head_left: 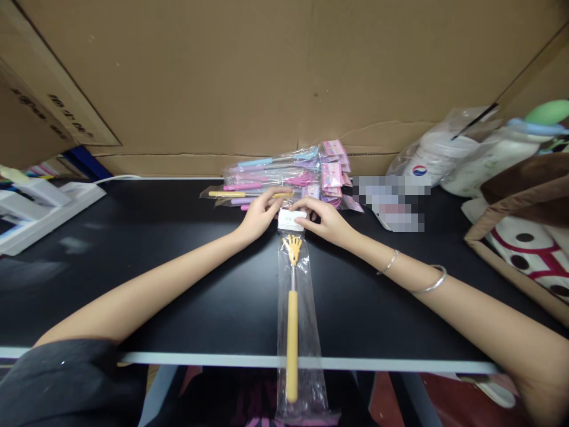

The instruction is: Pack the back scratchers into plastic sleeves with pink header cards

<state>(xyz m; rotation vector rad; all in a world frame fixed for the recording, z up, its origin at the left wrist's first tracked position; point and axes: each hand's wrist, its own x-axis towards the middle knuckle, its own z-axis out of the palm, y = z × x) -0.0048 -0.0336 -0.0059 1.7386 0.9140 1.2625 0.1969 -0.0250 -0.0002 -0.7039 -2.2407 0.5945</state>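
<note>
A yellow back scratcher (292, 344) in a clear plastic sleeve (311, 332) lies lengthwise in front of me. Its hand-shaped end points away, and its handle reaches past the table's near edge. At the sleeve's far end is a small white card (288, 222). My right hand (326, 219) pinches the card's right side, thumb on its face. My left hand (261, 216) is closed at the card's upper left corner, its fingertips partly hidden behind the card. Just beyond both hands is a pile of bagged back scratchers (271, 172) in blue, pink, purple and yellow, with pink header cards (331, 175).
A white power strip (71, 204) stands at the left on the black table (178, 302). At the right are a partly blurred-out phone-like object (386, 207), a bagged white cup (438, 157), a bottle (493, 157) and a brown-trimmed bag (502, 231). Cardboard (267, 77) walls the back.
</note>
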